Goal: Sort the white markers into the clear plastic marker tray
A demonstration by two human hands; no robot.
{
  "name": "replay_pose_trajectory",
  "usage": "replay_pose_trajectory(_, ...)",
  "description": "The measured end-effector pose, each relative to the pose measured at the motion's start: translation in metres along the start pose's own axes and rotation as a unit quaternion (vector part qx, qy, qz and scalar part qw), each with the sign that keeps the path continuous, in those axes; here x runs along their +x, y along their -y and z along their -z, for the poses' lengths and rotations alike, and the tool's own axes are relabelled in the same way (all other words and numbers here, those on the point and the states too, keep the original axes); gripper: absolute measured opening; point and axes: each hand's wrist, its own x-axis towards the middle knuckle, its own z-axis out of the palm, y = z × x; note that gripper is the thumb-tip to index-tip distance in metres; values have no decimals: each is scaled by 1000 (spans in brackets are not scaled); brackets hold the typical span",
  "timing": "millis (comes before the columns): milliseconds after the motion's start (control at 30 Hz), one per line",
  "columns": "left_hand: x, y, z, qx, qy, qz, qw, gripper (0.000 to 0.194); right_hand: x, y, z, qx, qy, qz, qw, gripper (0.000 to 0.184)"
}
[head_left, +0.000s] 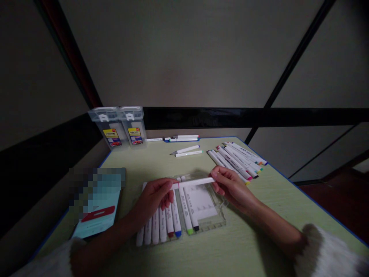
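A white marker (196,182) with a thin pink ring spans level between my two hands. Its left end is pinched in the fingers of my left hand (154,197), and its right end in those of my right hand (230,185). Below it lies an open clear plastic case (211,227) on the table. Several white markers (163,223) lie side by side in the case's left part, some with brown or blue ends. Two more, a green-ended marker (186,211) and a black-ended marker (193,211), rest in its right part beside a white paper sheet (204,202).
Loose markers (235,159) lie in a spread pile at the back right. Two white pens (188,153) and a few others are near the back edge. Two clear lidded boxes (119,129) stand at the back left. A tablet-like screen (100,207) lies at left.
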Motion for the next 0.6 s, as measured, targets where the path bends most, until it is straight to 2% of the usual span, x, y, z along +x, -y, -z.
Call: replay_pose_trajectory(600, -1, -2, 0, 41, -11, -11, 999, 29, 0, 2, -1, 12, -9, -11, 1000, 24)
